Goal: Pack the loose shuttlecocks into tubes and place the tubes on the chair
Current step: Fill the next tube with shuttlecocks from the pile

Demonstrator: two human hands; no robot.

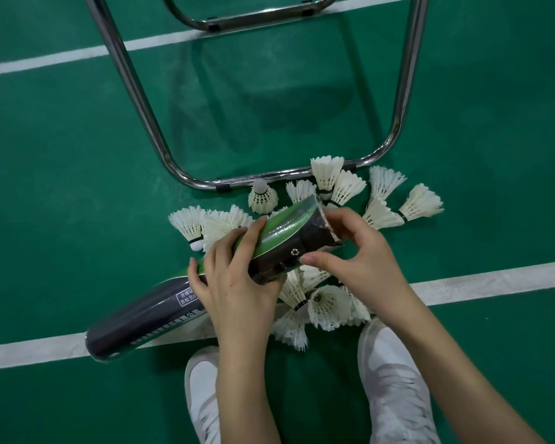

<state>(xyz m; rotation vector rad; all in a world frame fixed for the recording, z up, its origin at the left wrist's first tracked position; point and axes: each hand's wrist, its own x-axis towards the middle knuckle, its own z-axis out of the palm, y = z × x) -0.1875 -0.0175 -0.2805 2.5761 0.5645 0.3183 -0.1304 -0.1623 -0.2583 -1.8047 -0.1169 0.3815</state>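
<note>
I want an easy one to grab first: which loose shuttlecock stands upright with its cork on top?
The shuttlecock just below the chair frame, left of the tube mouth: it rests on its feathers, cork up. The others lie tipped over.

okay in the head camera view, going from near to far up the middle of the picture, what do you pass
White shoes → left hand gripping the tube, right hand at its open end → loose shuttlecocks on the green floor → the chair's chrome leg bar → a white court line.
</note>
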